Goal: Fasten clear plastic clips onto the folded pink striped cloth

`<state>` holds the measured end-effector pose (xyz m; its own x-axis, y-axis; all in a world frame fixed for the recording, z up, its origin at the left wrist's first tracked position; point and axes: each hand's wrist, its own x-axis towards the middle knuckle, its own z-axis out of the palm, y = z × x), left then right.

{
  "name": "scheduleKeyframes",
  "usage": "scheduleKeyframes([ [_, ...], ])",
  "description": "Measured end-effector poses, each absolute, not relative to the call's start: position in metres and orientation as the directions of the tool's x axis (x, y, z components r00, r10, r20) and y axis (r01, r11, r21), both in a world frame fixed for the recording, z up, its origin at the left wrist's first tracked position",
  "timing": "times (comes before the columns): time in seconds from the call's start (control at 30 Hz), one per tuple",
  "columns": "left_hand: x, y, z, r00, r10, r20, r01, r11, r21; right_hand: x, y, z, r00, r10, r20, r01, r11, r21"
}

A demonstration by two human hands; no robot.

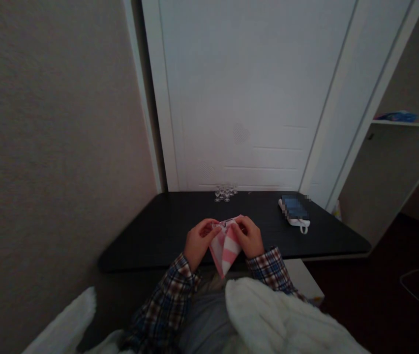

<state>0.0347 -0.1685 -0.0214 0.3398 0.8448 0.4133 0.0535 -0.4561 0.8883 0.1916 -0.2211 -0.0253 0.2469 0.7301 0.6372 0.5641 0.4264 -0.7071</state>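
Between my two hands, over the near edge of the black table point(146, 236), hangs a pink and white piece of cloth point(227, 248) that narrows to a point at the bottom. My left hand point(199, 241) pinches its upper left side. On the upper right side, my right hand point(251, 238) has its fingers closed on the same cloth. Something dark and thin shows along the cloth's top edge, too small to make out. Several small clear glass-like pieces point(225, 192) stand in a cluster at the back of the table.
A phone point(295, 207) lies on a white object with a loop strap point(303, 227) at the table's right. Behind the table rises a white panelled door point(246, 98). Below the near edge is a white box point(303, 280). A pale cable point(416, 295) lies on the floor at right.
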Motion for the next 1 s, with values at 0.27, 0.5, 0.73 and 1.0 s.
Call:
scheduleKeyframes([
  [0.27, 0.0351, -0.1652, -0.0244, 0.315, 0.852, 0.418, 0.119, -0.472, 0.873, 0.1913, -0.2212, -0.0245, 0.271, 0.718, 0.641, 0.566, 0.419, -0.71],
  [0.5, 0.0356, -0.1664, -0.0261, 0.378, 0.858, 0.348, 0.158, -0.43, 0.889, 0.194, -0.2204, -0.0257, 0.288, 0.703, 0.651, 0.581, 0.412, -0.702],
  [0.73, 0.0368, -0.166, -0.0281, 0.36, 0.849, 0.387, 0.104, -0.449, 0.887, 0.1937, -0.2212, -0.0251, 0.281, 0.704, 0.652, 0.587, 0.411, -0.697],
  [1.0, 0.0342, -0.1655, -0.0242, 0.253, 0.869, 0.425, -0.001, -0.439, 0.898, 0.1925, -0.2215, -0.0237, 0.26, 0.738, 0.622, 0.576, 0.399, -0.714],
])
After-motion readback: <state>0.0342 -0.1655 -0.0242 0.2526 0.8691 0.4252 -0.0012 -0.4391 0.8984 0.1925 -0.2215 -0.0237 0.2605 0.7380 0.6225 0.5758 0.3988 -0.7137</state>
